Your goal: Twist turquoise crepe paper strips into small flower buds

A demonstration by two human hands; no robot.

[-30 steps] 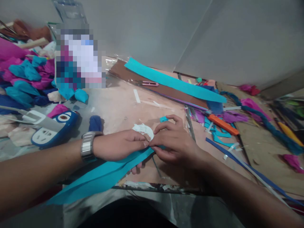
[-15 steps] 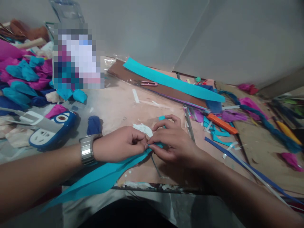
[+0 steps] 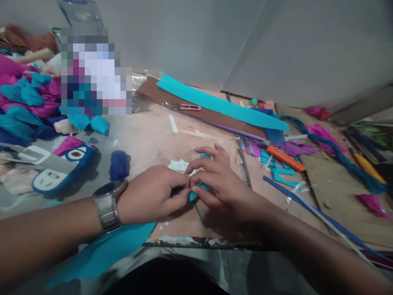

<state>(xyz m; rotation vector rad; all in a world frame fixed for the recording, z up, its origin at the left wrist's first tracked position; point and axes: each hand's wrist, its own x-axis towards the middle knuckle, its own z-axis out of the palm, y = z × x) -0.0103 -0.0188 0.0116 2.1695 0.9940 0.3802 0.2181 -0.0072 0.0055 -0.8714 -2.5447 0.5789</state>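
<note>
A long turquoise crepe paper strip (image 3: 113, 250) runs from under my left wrist down over the table's front edge. My left hand (image 3: 155, 192), with a metal watch on its wrist, pinches the strip's upper end between thumb and forefinger. Fingertip to fingertip with it, my right hand (image 3: 216, 176) pinches the same end, its upper fingers lifted and curved. Part of the turquoise paper is hidden behind the fingers. Just beyond them lies a whitish flat piece (image 3: 178, 165), partly covered by my hands. A dark blue paper bundle (image 3: 118, 164) sits beyond my left wrist.
Left are a blue-and-white power strip (image 3: 64, 170) and a heap of pink and turquoise paper pieces (image 3: 27, 94). Along the back lie a brown sheet (image 3: 215, 114), a flat turquoise strip (image 3: 221, 102) and a pink snipper (image 3: 190, 107). An orange cutter (image 3: 285, 158) is right.
My left hand has turned and its wrist sits lower, over the strip. The strip hangs lower behind it. My right fingers have shifted slightly, still pinching; the view has moved a little.
</note>
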